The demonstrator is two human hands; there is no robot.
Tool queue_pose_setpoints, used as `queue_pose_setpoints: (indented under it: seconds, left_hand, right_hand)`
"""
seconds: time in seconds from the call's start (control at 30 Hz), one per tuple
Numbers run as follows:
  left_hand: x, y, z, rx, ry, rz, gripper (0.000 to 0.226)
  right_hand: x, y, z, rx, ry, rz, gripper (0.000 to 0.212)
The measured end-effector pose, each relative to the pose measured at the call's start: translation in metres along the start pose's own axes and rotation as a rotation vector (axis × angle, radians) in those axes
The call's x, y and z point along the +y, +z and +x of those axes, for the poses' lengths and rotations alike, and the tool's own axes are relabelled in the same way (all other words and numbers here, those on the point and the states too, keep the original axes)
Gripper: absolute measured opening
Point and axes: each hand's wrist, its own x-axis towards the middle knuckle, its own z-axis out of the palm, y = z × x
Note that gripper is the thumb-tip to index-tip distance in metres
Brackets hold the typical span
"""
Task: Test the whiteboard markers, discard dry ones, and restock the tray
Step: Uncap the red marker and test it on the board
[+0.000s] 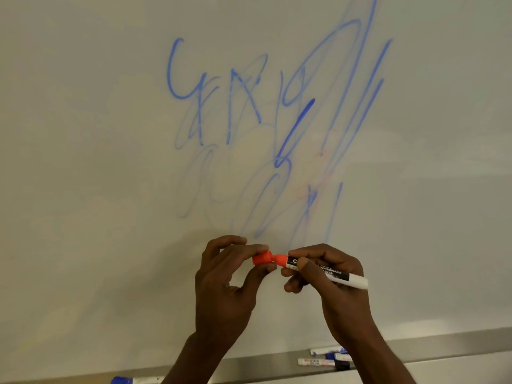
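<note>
Scribbled whiteboard (110, 134) behind hands: red cap (261, 258) left, marker (327, 273) right.

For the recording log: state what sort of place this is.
Probably a classroom or meeting room. A wall-mounted whiteboard bears blue scribbles, a metal tray below holds markers, and the hands work a red marker.

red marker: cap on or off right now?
Between the two: the red cap, pinched by the left hand, sits at the tip of the red marker held by the right hand. Whether seated, cannot tell.
</note>
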Motion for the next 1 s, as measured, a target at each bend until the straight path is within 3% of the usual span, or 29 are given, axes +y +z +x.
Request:
queue_pose_setpoints:
  seconds: [0.17, 0.4, 0.57, 0.73, 0.87, 1.0]
  left_hand:
    - [-0.003, -0.001, -0.004, -0.068, 0.042, -0.003, 0.023]
    - [0.0, -0.004, 0.003, -0.226, 0.071, -0.122, 0.026]
    - [0.011, 0.004, 0.005, -0.248, 0.05, -0.197, 0.016]
    - [0.005, 0.013, 0.002, -0.333, 0.031, -0.242, 0.019]
    - [0.003, 0.028, -0.004, -0.376, -0.13, -0.317, 0.016]
    - [0.009, 0.054, -0.022, -0.372, -0.435, -0.499, 0.02]
  right_hand:
    - [-0.001, -0.003, -0.002, -0.011, 0.057, -0.009, 0.024]
    - [-0.004, -0.012, -0.002, -0.039, 0.163, 0.043, 0.017]
    - [0.003, -0.011, -0.006, 0.035, 0.13, 0.124, 0.026]
    - [0.004, -0.021, -0.013, 0.1, 0.106, 0.011, 0.025]
    - [0.008, -0.032, -0.016, 0.136, 0.126, -0.048, 0.031]
    - [0.023, -0.056, -0.033, 0.358, 0.269, 0.08, 0.033]
